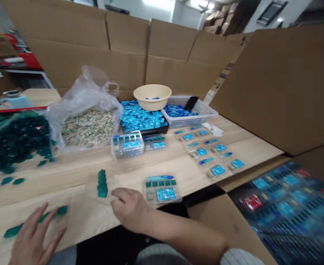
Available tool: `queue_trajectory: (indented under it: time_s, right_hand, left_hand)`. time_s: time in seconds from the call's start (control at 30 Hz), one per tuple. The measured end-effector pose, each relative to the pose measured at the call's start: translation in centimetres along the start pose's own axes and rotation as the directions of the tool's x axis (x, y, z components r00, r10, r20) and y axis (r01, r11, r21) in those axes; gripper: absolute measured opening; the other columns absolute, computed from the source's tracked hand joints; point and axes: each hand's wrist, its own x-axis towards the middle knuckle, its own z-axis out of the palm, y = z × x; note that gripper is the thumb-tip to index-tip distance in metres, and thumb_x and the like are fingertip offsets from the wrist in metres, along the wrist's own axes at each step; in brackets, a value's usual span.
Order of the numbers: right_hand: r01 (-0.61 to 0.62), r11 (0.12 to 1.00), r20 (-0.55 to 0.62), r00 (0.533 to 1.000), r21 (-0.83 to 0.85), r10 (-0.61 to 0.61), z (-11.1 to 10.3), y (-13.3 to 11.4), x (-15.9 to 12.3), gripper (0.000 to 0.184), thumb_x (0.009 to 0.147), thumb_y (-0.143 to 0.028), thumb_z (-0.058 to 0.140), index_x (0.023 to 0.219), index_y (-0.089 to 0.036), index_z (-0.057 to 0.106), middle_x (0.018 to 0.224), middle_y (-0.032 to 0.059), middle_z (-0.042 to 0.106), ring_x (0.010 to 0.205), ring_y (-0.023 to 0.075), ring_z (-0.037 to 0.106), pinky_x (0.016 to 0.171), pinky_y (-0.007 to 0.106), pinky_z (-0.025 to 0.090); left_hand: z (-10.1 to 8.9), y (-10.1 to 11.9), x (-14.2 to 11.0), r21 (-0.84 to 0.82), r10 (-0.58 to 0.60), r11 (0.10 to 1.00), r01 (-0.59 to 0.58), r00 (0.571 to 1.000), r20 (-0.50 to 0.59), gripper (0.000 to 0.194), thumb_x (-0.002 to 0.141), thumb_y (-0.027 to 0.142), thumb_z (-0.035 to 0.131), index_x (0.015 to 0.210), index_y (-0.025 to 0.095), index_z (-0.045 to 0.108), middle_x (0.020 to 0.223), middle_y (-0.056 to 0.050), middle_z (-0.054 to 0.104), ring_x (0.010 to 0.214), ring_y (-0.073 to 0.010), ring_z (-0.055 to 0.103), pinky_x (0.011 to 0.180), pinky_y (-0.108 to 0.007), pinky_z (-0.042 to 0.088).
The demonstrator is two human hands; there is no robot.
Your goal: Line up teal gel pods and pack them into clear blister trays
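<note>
Knit sleeve [240,257] at the bottom edge runs into a bare forearm [184,230] and the right hand [130,209], which lies on the wooden table [150,162] with its fingers curled loosely together. Whether they pinch anything, I cannot tell. Just left of those fingers, a short stack of about five green tiles [102,184] stands in a column on a clear sheet [94,187]. Just right of the hand sits a clear tray [162,189] holding a row of about five green tiles, one blue packet and a blue strip.

The left hand [32,237] lies flat and well left of the right, its fingers spread. Its fingertips are over a slanted line of green tiles [13,231], partly hidden, so I cannot count them.

Beyond the left hand, a heap of many dark green tiles [18,141] spills out, with two loose tiles [13,180] in front of it. Ahead of the right hand are a clear stacked tray [127,146], a bag of beige sachets [87,127], one black tray of blue packets [142,116], one beige bowl [152,96] and one white basket [188,112]. Farther right, several more small trays [208,151] lie in rows. Cardboard walls [123,62] rise behind, and a blurred box of filled trays [285,209] sits low on the right.
</note>
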Motion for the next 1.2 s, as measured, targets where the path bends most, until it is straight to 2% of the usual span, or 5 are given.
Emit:
queue_trajectory:
  time_s: [0.07, 0.23, 0.4, 0.53, 1.2]
  right_hand:
    - [-0.064, 0.985, -0.146, 0.985, 0.16, 0.088, -3.9, 1.3, -0.6, 0.016, 0.078, -0.017, 0.04, 0.069, -0.019, 0.053, 0.098, 0.009, 0.061, 0.087, 0.0176, 0.058, 0.073, 0.029, 0.049]
    - [-0.311, 0.675, -0.223, 0.782, 0.669, 0.581, -13.4, 6.6, -6.9, 0.019, 0.079, -0.027, 0.046, 0.062, -0.018, 0.043, 0.084, 0.0052, 0.063, 0.074, 0.0142, 0.062, 0.066, 0.028, 0.05]
    - [-0.707, 0.45, -0.394, 0.257, 0.546, 0.882, -20.6, 17.6, -17.0, 0.038, 0.072, -0.042, 0.051, 0.1, -0.016, 0.047, 0.063, -0.0004, 0.057, 0.051, 0.0141, 0.056, 0.051, 0.029, 0.047]
    - [-0.984, 0.175, -0.499, 0.133, 0.039, 0.856, -22.9, 25.2, -21.6, 0.033, 0.076, -0.033, 0.045, 0.098, -0.011, 0.056, 0.078, 0.0082, 0.059, 0.078, 0.02, 0.057, 0.071, 0.033, 0.044]
    - [-0.958, 0.195, -0.209, 0.239, -0.212, 0.948, -20.4, 27.1, -20.8, 0.043, 0.08, -0.035, 0.037, 0.121, -0.022, 0.043, 0.1, 0.0077, 0.059, 0.085, 0.0186, 0.056, 0.067, 0.026, 0.038]
  left_hand:
    - [1.1, 5.0, 3.6, -0.239, -0.108, 0.965, 0.105, 0.994, 0.001, 0.066, 0.069, 0.048, 0.049, 0.128, 0.039, 0.021, 0.136, 0.003, 0.027, 0.117, -0.0319, 0.036, 0.094, -0.053, 0.032]
    - [6.9, 21.0, 11.6, -0.779, -0.043, 0.33, 0.532, 0.833, 0.551, 0.041, 0.07, 0.04, 0.055, 0.104, 0.017, 0.048, 0.098, -0.008, 0.058, 0.087, -0.0192, 0.058, 0.073, -0.031, 0.049]
    - [14.4, 36.5, 13.3, -0.593, 0.174, 0.276, 0.756, 0.567, 0.805, 0.02, 0.071, 0.022, 0.056, 0.086, 0.01, 0.049, 0.065, -0.002, 0.055, 0.059, -0.0109, 0.058, 0.059, -0.022, 0.048]
    - [19.8, 44.8, 13.1, -0.42, 0.035, 0.395, 0.817, 0.444, 0.895, 0.055, 0.072, 0.016, 0.055, 0.116, 0.01, 0.023, 0.059, 0.001, 0.054, 0.047, -0.0104, 0.055, 0.05, -0.023, 0.048]
    - [21.0, 41.3, 16.7, -0.281, 0.022, 0.784, 0.554, 0.428, 0.903, 0.04, 0.076, 0.029, 0.049, 0.108, 0.008, 0.037, 0.042, 0.001, 0.053, 0.031, -0.014, 0.049, 0.037, -0.023, 0.039]
